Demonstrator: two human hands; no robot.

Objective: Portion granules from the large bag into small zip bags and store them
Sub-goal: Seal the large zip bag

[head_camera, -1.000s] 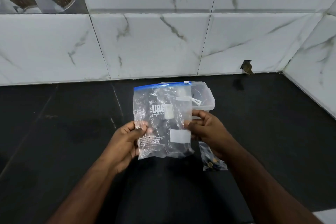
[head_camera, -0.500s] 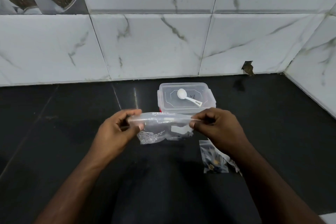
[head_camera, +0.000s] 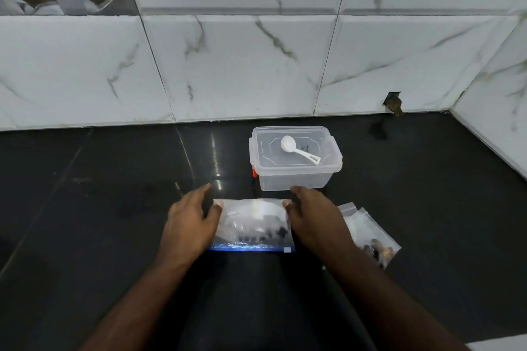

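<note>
I had the large clear plastic zip bag with the blue seal strip (head_camera: pixel 252 225) lying flat on the black counter (head_camera: pixel 85 222), seal end toward me, with my left hand (head_camera: pixel 189 221) and right hand (head_camera: pixel 316 219) resting at its two side edges, fingers loose and not gripping, I guess to keep it square so the few dark granules wouldn't slide. Just right of it sat the small clear zip bags (head_camera: pixel 368 232), handy for filling. Beyond, the lidded clear plastic tub (head_camera: pixel 295 171) carried the white plastic scoop (head_camera: pixel 298 149).

Large bag (head_camera: pixel 252 225) flat on black counter (head_camera: pixel 99 208), hands (head_camera: pixel 189 222) at its sides, lidded box (head_camera: pixel 295 161) behind
</note>
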